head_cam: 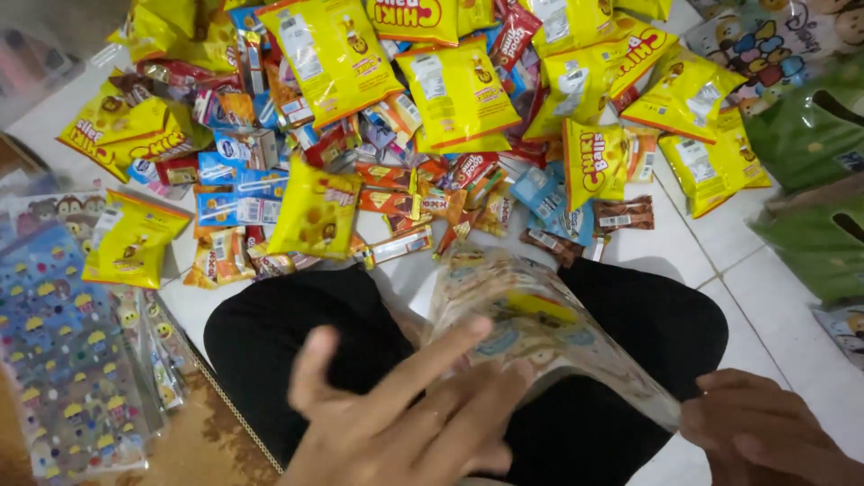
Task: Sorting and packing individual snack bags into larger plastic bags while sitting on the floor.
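Left hand (409, 414), fingers spread flat, presses on the near end of a clear printed bag (540, 328) lying across the lap; right hand (765, 432) at 4 o'clock pinches the bag's lower right corner. The bag looks thin, light and floppy, a slick film likely to slide between fingers, so I judge the firm sealed edges and corners the best places to grip. At 12 o'clock a heap of yellow snack packs (459, 90) and small wrappers crowds the tile floor (774, 297). At 9 o'clock lie flat patterned bags (63, 360); at 2 o'clock, green bags (810, 135). Open floor shows only at 3 o'clock, a narrow strip between knee and green bags.
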